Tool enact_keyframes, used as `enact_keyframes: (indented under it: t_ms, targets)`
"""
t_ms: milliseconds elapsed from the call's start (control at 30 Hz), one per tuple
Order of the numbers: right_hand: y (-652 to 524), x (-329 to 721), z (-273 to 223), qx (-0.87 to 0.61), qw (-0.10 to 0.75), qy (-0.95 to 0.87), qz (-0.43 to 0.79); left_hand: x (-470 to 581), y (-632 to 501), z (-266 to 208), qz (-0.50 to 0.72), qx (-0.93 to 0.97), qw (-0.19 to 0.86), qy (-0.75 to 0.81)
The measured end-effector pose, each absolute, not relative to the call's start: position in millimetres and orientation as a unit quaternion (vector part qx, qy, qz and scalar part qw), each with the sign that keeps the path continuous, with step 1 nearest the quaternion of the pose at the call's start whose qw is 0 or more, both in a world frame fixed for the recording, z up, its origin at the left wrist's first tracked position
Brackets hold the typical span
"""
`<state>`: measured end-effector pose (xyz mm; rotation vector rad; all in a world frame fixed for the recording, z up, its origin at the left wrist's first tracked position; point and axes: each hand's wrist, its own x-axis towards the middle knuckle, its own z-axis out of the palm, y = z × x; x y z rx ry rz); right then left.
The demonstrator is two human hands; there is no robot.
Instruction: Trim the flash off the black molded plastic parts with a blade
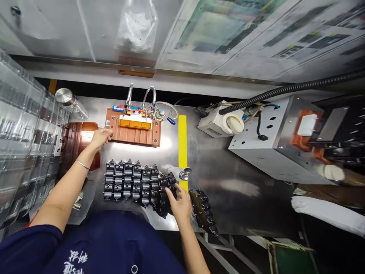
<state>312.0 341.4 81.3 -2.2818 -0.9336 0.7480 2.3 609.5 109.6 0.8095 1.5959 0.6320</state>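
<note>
My left hand (100, 137) reaches forward and touches the left edge of an orange-brown fixture block (134, 131), which carries a yellow strip and two flexible metal nozzles. My right hand (179, 201) rests on the right end of several rows of small black plastic parts (131, 180) laid on the steel bench, fingers curled over one or two pieces. A second small cluster of black parts (203, 211) lies just right of that hand. A thin bracelet sits on my left wrist.
Stacked clear plastic trays (19, 144) fill the left side, with brown trays (76, 144) beside them. A metal-capped bottle (71, 102) stands at back left. A yellow tape line (182, 140) crosses the bench. A grey metal machine box (273, 140) with a black corrugated hose sits right.
</note>
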Motion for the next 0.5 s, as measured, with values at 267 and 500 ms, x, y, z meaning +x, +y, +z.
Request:
enact_keyframes:
  t_ms: [267, 500]
  targets:
    - [298, 323, 47, -0.852, 0.251, -0.314, 0.336, 8, 535, 110, 0.27, 0.385, 0.6, 0.647]
    - [316, 347, 135, -0.83, 0.074, -0.526, 0.172, -25, 503, 140, 0.311, 0.48, 0.508, 0.645]
